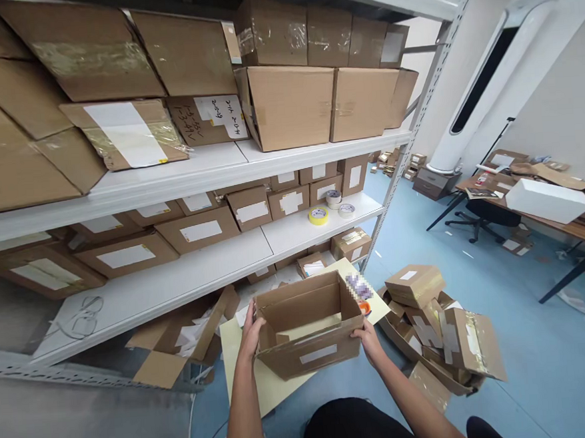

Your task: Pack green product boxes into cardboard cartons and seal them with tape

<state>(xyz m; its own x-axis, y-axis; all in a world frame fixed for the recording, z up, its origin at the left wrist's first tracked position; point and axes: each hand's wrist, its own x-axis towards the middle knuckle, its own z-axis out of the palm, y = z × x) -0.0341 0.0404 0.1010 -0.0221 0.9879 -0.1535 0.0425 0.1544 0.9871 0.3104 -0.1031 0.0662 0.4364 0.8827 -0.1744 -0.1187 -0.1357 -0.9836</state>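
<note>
Between my hands is an open-topped cardboard box [315, 356] with a white label strip on its near side. My left hand [251, 330] grips its left end, thumb over the edge. My right hand [368, 339] holds the right end near the front corner. The flaps are not visible, and something pale shows on the box's inner floor. Beneath it lies a pale yellow board [275, 395]. Just beyond the right end sits an orange object [364, 308], partly hidden by the box, beside a pixelated patch.
White shelving [209, 168] with many cardboard boxes stands in front. Tape rolls, one yellow [318, 216], rest on the middle shelf. An open carton with paper [193, 333] is at left. Discarded cardboard [430, 329] is piled on the floor at right, before a wooden desk [571, 226].
</note>
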